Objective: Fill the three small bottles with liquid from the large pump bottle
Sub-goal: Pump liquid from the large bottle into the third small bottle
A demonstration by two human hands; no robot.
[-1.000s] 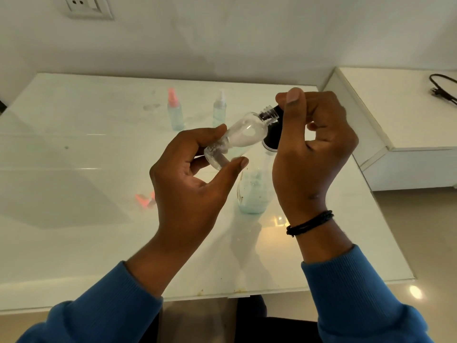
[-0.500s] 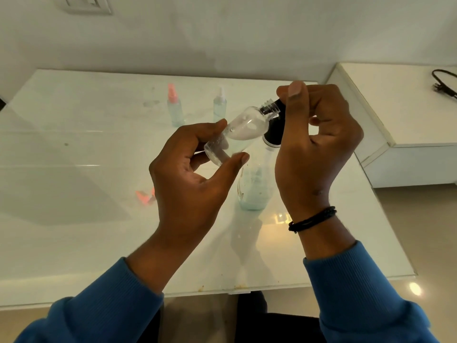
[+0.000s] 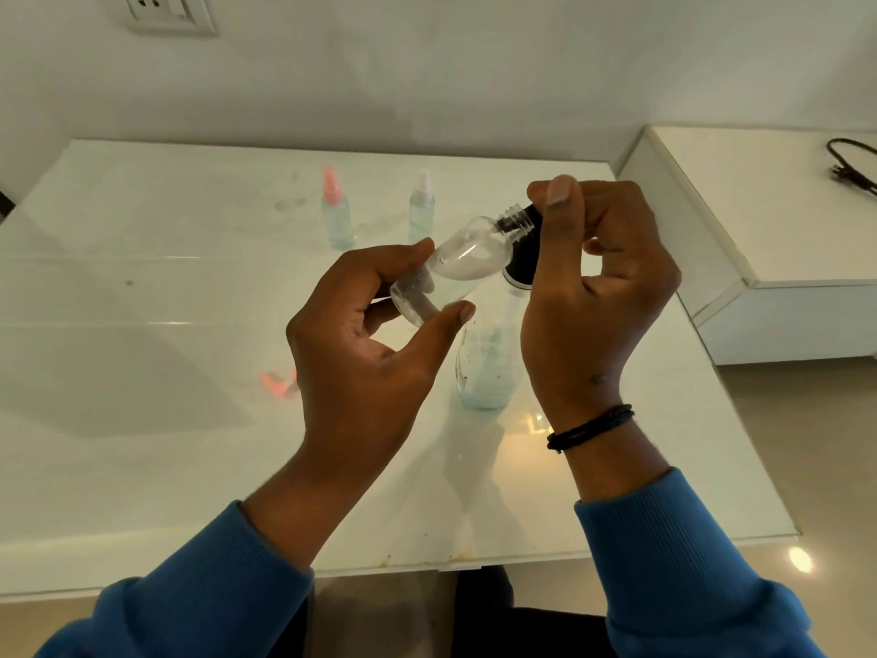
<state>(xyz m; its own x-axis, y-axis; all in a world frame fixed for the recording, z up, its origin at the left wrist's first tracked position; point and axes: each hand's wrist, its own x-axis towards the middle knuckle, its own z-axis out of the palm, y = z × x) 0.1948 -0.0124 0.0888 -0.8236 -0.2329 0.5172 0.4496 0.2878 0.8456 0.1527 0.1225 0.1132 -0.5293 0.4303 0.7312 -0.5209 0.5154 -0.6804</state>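
Tilting the small clear plastic bottle, the left hand grasps it so its neck meets the black pump head, gripped by the right hand.

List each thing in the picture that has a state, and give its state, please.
small clear bottle: uncapped, tilted, neck at the pump head
large pump bottle: upright on the table, liquid low
left hand: grips the small clear bottle
right hand: curled round the black pump head
pink-capped bottle: capped, upright
white-capped bottle: capped, upright
pink cap: lying loose
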